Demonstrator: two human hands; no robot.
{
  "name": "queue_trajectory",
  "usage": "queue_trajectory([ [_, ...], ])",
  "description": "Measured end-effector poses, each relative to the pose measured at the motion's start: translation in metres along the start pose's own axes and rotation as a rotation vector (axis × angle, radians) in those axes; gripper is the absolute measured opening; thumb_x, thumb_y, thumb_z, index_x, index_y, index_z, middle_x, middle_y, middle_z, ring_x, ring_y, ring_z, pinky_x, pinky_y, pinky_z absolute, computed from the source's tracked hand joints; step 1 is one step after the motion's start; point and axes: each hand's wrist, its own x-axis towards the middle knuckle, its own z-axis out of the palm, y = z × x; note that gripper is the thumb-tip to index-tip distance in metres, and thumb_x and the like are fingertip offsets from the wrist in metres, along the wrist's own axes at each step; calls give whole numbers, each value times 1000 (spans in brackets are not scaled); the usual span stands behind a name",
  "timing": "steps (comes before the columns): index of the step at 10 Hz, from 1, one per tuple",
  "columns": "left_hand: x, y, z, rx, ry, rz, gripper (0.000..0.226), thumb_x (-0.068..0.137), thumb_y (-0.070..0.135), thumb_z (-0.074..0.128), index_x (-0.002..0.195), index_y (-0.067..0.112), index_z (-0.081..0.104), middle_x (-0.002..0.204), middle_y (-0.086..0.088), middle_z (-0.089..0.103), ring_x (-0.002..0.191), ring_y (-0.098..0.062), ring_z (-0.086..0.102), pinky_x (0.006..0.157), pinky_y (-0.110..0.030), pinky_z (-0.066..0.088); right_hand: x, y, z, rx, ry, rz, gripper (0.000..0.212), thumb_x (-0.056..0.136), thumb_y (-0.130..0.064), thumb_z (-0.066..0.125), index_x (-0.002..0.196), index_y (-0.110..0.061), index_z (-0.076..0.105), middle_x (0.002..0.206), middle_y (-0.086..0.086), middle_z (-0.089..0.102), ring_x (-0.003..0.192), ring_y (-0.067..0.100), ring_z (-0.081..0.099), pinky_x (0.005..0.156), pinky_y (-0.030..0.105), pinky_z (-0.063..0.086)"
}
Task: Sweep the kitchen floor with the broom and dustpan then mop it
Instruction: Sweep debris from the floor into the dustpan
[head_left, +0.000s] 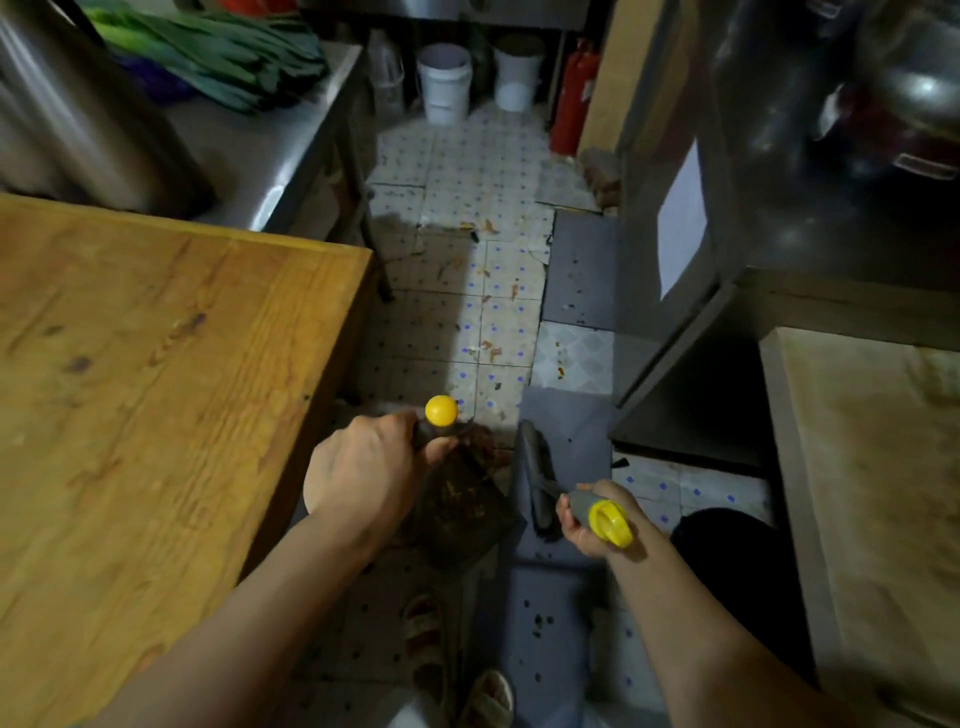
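Yellow caps: one tops each grey handle, marking the dustpan (462, 499) and the broom (537, 475) as a pair.
Left hand (371, 470): fingers wrapped round the dustpan handle, holding the pan low on the floor (498, 270), likely to catch what gets swept in.
Right hand (589, 519): curled round the broom handle, brush head just beside the pan's right edge.
Dustpan load: brown scraps already lie in it.
Debris (488, 353): scattered on tiles ahead, between the wooden table (156, 364) and the right-hand shelving.
Progress: sweeping seems partway; mopping not yet begun.
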Motion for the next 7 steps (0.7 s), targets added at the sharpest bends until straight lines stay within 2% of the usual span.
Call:
queue_trajectory([
  [1,13,-11,-1,19,-25,4,42,88,64,38,99,28,57,86,1,62,82,-21,63,61,-30,44,5,7,6,47,-63,-84,11,94,-9,44,85,-5,50,59,9,58,51,19,57,47,20,49],
  [2,26,-19,-2,42,-28,16,41,88,64,36,95,29,55,82,3,61,80,-20,63,58,-29,41,10,12,20,223,-97,-139,18,89,-11,55,107,-14,53,92,4,63,82,20,61,65,24,57],
  [3,38,-27,-2,38,-28,8,43,86,66,34,97,30,55,79,3,60,76,-19,63,61,-31,50,28,5,49,384,121,34,11,95,-12,45,105,-11,48,106,11,49,75,22,51,45,22,50],
  [4,49,-34,-3,31,-27,0,46,85,67,33,97,29,55,82,1,62,79,-21,64,68,-35,53,43,2,66,443,159,15,32,96,-12,44,128,-14,46,121,12,49,93,23,56,54,27,53],
  [5,56,-36,-7,24,-38,16,47,85,67,34,95,27,55,84,-1,64,82,-23,64,67,-35,51,27,-3,75,404,122,34,12,97,-10,42,90,-3,48,87,18,47,68,27,48,32,25,48],
  [6,64,-30,-14,58,-62,39,46,86,67,35,97,27,55,89,-1,64,88,-23,63,61,-30,41,18,0,58,274,-12,-104,7,91,-8,52,91,-2,50,89,11,57,74,23,57,49,20,55],
  [7,67,-18,-21,77,-80,97,45,88,66,35,103,30,55,95,1,64,92,-21,63,61,-28,35,12,6,34,255,-179,-197,29,83,-1,58,111,-8,53,97,3,68,93,15,65,86,26,53],
])
